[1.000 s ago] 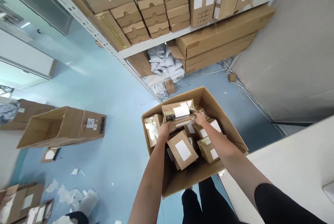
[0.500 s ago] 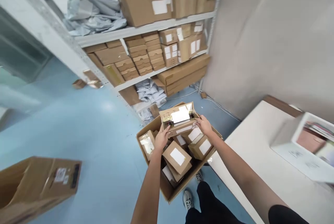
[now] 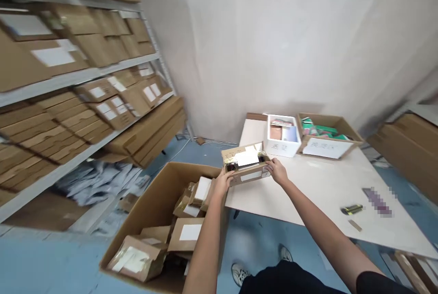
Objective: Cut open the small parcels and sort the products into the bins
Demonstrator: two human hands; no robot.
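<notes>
Between my two hands is a small cardboard box [image 3: 246, 162] with white labels and shiny clear tape; its top looks partly open, with dark contents that I cannot make out. My left hand [image 3: 223, 183] grips its left end, and my right hand [image 3: 278, 170] grips the right end. The held box is in the air over the near left edge of the white table [image 3: 301, 189]. Below and to the left stands a large open carton [image 3: 164, 184] filled with several labelled cardboard parcels [image 3: 186, 234].
Along the left, a metal shelf [image 3: 82, 148] carries stacked boxes and grey bags. On the table are a white bin [image 3: 282, 148], a carton with green packets [image 3: 325, 145], a black-and-yellow box cutter [image 3: 351, 209] and a pixelated item [image 3: 377, 202]. A pale wall [image 3: 260, 47] rises behind.
My view has turned right, from the shelf towards the table. The held box has moved from above the large carton to the table's edge, still in both hands.
</notes>
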